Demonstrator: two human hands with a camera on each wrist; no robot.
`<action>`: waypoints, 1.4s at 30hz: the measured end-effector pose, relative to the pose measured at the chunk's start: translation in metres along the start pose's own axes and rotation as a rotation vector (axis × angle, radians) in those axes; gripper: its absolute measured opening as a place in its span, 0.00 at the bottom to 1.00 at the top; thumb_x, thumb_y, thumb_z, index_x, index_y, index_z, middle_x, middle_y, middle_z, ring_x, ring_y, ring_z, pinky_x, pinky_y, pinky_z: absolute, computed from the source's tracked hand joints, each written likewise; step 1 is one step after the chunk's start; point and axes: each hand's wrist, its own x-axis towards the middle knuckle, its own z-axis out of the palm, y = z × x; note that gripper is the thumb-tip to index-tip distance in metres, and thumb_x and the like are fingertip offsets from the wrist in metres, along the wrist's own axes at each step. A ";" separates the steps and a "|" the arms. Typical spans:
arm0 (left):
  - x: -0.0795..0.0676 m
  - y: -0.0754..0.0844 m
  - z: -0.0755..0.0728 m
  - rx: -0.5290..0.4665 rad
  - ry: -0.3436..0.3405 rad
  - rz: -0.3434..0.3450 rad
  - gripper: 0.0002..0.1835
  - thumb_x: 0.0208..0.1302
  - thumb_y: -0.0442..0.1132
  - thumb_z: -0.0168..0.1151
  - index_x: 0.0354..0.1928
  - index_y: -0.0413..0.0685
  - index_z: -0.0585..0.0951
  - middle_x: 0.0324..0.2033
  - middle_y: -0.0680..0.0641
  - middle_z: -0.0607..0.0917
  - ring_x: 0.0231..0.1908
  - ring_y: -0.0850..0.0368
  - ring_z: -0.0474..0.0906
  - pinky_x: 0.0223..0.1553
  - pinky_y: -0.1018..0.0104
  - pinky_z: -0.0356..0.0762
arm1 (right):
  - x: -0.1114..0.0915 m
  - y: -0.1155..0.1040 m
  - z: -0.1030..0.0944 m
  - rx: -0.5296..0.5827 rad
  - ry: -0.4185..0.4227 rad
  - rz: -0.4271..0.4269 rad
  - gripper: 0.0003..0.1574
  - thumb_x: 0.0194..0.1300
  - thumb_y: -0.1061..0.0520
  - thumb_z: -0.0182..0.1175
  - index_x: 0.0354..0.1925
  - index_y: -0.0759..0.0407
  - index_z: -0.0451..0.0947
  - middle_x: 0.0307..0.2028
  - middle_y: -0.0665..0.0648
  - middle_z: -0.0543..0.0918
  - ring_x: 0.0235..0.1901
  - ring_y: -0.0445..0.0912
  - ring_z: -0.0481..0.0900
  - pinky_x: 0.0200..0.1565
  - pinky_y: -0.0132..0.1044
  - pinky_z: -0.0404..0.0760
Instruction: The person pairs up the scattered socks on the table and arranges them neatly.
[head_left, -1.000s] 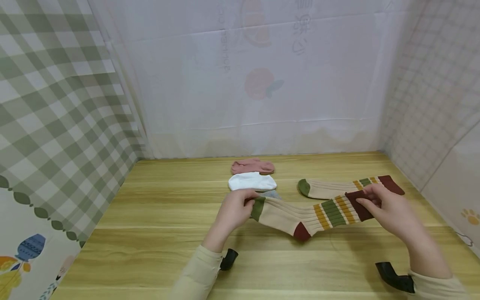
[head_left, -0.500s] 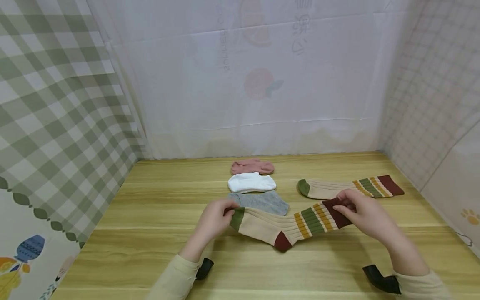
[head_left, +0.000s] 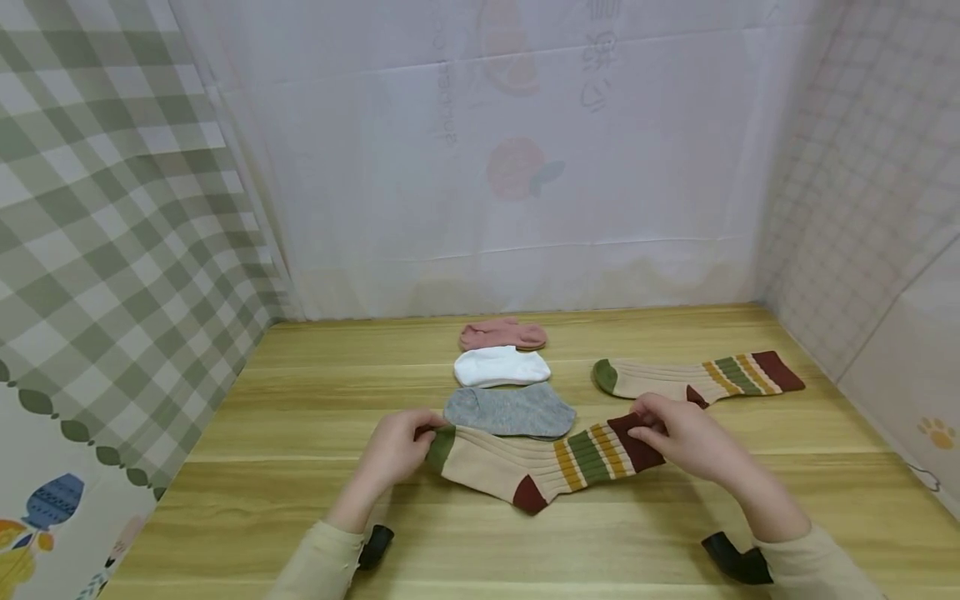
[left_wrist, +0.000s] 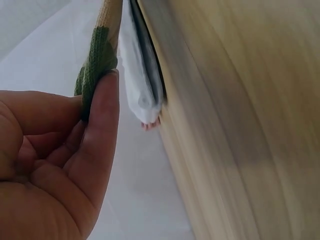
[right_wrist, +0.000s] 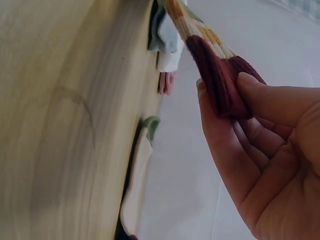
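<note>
Between both hands a long cream sock point(head_left: 487, 462) with green toe, dark red heel and striped cuff is stretched sideways, held above the table. My left hand point(head_left: 397, 448) pinches its green toe point(left_wrist: 97, 60) between thumb and fingers. At the other end, my right hand point(head_left: 682, 433) pinches the dark red cuff point(right_wrist: 220, 80). Just behind the held sock lie grey ankle socks point(head_left: 510, 410), then white ones point(head_left: 501, 367) and pink ones point(head_left: 502, 334) in a column. A matching striped sock point(head_left: 660, 379) lies flat behind the right hand, its heel showing.
The wooden table point(head_left: 300, 467) runs back to a pale cloth wall point(head_left: 390, 208). A green checked cloth point(head_left: 112, 183) hangs at left and a grid-patterned cloth point(head_left: 840, 167) at right. Black curved pieces stick out by both sleeves.
Both hands have carried the striped sock leftward and toward the front, keeping it stretched. The grey socks, mostly covered before, now show almost fully. The other socks have stayed where they lay.
</note>
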 end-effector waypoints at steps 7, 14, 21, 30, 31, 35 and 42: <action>-0.001 -0.005 -0.008 0.020 -0.024 -0.042 0.10 0.60 0.24 0.64 0.36 0.45 0.87 0.34 0.50 0.86 0.34 0.56 0.80 0.37 0.58 0.78 | 0.008 0.002 0.010 -0.041 -0.072 0.012 0.09 0.62 0.62 0.68 0.40 0.58 0.78 0.32 0.48 0.82 0.33 0.43 0.81 0.34 0.39 0.80; -0.004 -0.012 -0.010 0.038 -0.034 -0.032 0.10 0.58 0.22 0.64 0.34 0.44 0.86 0.32 0.49 0.86 0.34 0.55 0.80 0.38 0.57 0.79 | 0.012 0.006 0.015 -0.067 -0.094 -0.027 0.09 0.60 0.62 0.69 0.37 0.59 0.78 0.30 0.48 0.81 0.30 0.42 0.80 0.32 0.40 0.79; -0.003 -0.017 -0.012 0.051 -0.061 -0.050 0.09 0.58 0.22 0.63 0.34 0.41 0.86 0.30 0.48 0.84 0.32 0.56 0.78 0.36 0.57 0.78 | 0.015 0.007 0.019 -0.063 -0.122 -0.029 0.07 0.61 0.63 0.68 0.37 0.58 0.78 0.29 0.46 0.79 0.28 0.38 0.76 0.30 0.38 0.77; -0.001 -0.022 -0.013 0.057 -0.076 -0.077 0.09 0.56 0.22 0.65 0.35 0.41 0.86 0.28 0.51 0.83 0.30 0.58 0.76 0.35 0.58 0.77 | 0.018 0.011 0.022 -0.049 -0.168 -0.009 0.06 0.63 0.64 0.66 0.36 0.58 0.77 0.26 0.44 0.75 0.25 0.35 0.69 0.28 0.35 0.72; -0.001 -0.022 -0.013 0.058 -0.076 -0.076 0.09 0.56 0.22 0.65 0.35 0.41 0.86 0.28 0.51 0.83 0.31 0.58 0.77 0.35 0.58 0.77 | 0.018 0.011 0.023 -0.051 -0.169 -0.008 0.06 0.63 0.64 0.66 0.36 0.57 0.77 0.26 0.43 0.75 0.25 0.35 0.69 0.28 0.35 0.72; 0.000 -0.023 -0.012 0.063 -0.085 -0.088 0.08 0.57 0.23 0.66 0.35 0.41 0.86 0.28 0.51 0.83 0.31 0.58 0.77 0.34 0.58 0.77 | 0.019 0.012 0.022 -0.059 -0.178 -0.006 0.06 0.63 0.64 0.66 0.36 0.57 0.77 0.26 0.44 0.75 0.24 0.35 0.69 0.27 0.35 0.72; 0.002 -0.026 -0.011 0.089 -0.096 -0.094 0.07 0.57 0.24 0.67 0.35 0.42 0.86 0.29 0.50 0.83 0.32 0.57 0.78 0.35 0.58 0.78 | 0.019 0.013 0.021 -0.066 -0.191 0.008 0.06 0.62 0.65 0.66 0.36 0.58 0.78 0.27 0.45 0.78 0.26 0.36 0.72 0.28 0.36 0.74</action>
